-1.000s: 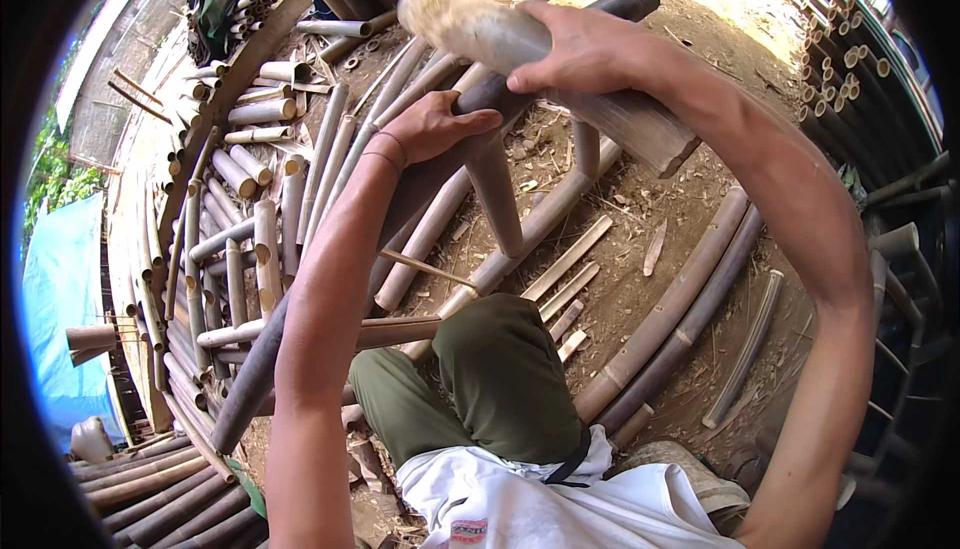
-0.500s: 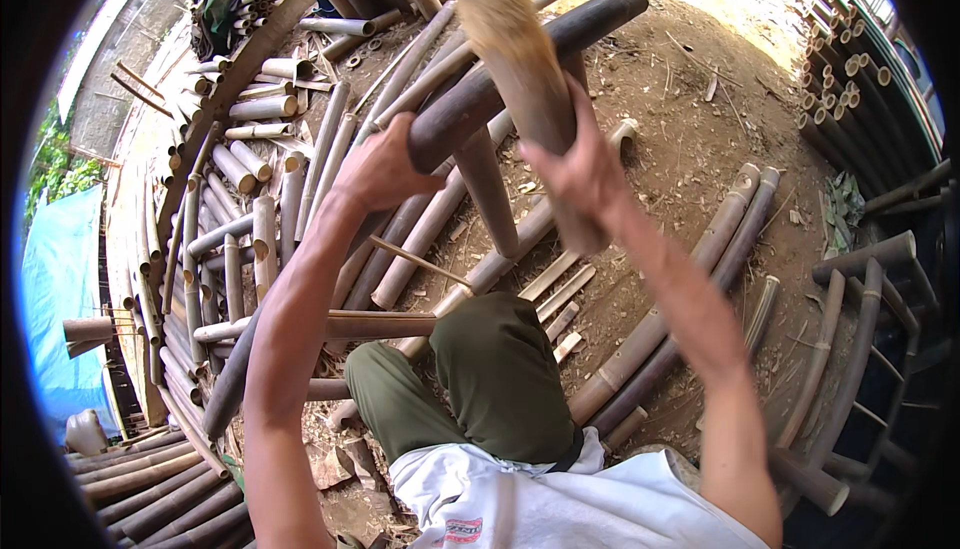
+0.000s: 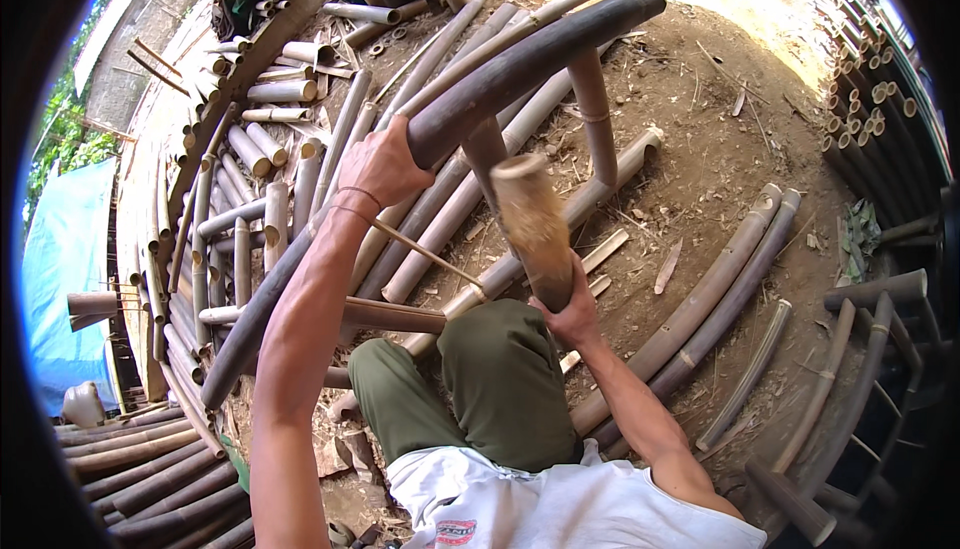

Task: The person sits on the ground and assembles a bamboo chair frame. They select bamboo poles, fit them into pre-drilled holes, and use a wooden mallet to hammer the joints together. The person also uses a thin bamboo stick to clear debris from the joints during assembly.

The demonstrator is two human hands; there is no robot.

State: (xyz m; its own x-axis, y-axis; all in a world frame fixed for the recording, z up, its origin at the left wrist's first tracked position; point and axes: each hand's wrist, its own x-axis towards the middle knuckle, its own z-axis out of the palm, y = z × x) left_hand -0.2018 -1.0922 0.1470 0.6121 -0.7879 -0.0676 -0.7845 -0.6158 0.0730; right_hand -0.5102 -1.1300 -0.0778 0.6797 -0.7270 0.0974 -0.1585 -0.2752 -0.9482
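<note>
A long dark bamboo pole (image 3: 540, 39) slants from the lower left to the upper middle, the top rail of a bamboo frame. Around its middle the fingers of my left hand (image 3: 385, 164) are wrapped. Two upright bamboo posts (image 3: 592, 114) join this rail to a paler lower bamboo pole (image 3: 610, 184) on the ground. My right hand (image 3: 568, 309) grips the near end of a thick, short club (image 3: 530, 214), its side pale, worn and frayed. The club is in front of the frame, by my right knee, slightly blurred.
Cut bamboo lengths (image 3: 280, 114) lie heaped at the left. Two long poles (image 3: 700, 289) rest on the dirt at the right, near a bamboo frame (image 3: 870, 349). Upright bundled bamboo (image 3: 870, 109) stands far right. A blue tarp (image 3: 70, 279) hangs far left.
My right hand has brought the club down and nearer to me, from over the top rail to beside my knee. My left hand stays on the dark pole.
</note>
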